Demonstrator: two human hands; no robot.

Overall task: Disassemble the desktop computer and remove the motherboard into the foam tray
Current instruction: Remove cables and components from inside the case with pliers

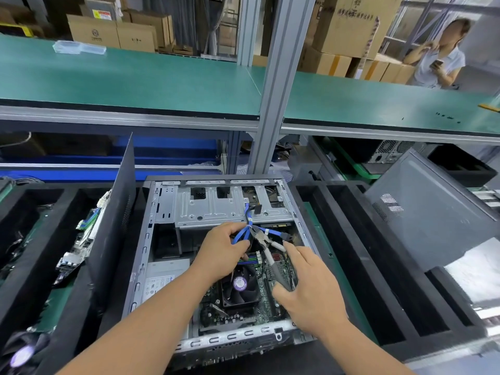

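An open desktop case [162, 234] lies flat in front of me. Its motherboard [273, 307] sits inside with a black fan cooler [239, 285] on it. My left hand [221, 250] pinches a bundle of blue cables [243, 234] above the board. My right hand [311, 288] grips the grey handles of cutting pliers [263, 242], whose jaws sit at the cable bundle. A silver power supply [162, 277] fills the case's left side. Black foam trays flank the case on the left [29, 239] and on the right [359, 255].
Another motherboard [84, 236] stands in the left foam tray behind a black side panel [116, 212]. A grey case cover [422, 207] leans at the right. A green shelf [135, 77] and an aluminium post [276, 85] rise behind. A person stands far right.
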